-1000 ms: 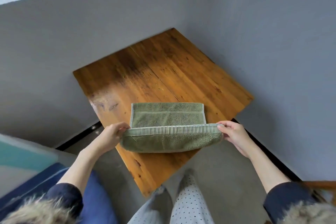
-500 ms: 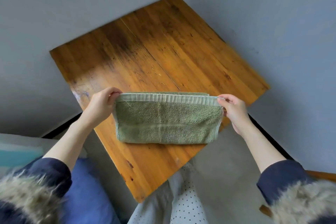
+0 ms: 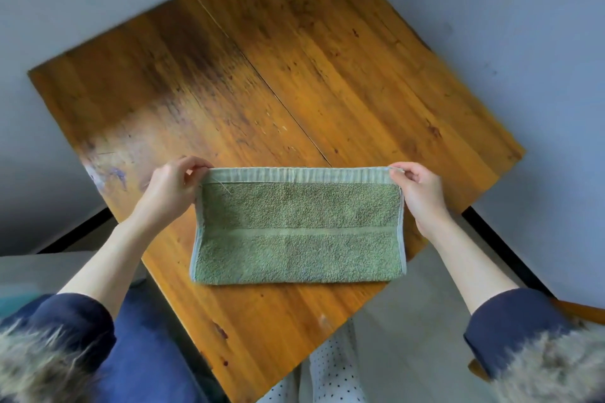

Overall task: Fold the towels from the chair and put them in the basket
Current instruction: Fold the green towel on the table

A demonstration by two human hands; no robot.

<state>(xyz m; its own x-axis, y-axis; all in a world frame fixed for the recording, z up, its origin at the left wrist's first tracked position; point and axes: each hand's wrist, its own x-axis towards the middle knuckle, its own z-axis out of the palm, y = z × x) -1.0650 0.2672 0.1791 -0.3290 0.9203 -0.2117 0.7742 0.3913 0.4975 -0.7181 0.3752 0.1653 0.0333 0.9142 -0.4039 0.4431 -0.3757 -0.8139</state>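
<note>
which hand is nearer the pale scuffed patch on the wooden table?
Left. The left hand pinches the green towel at its far left corner, just right of the pale scuffed patch. The right hand pinches the far right corner, a full towel-length away.

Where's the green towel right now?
In the head view the green towel lies folded on the near corner of the wooden table, its far corners pinched by the left hand and right hand.

Folded green towel (image 3: 298,232) lies on the wooden table (image 3: 294,75)
</note>
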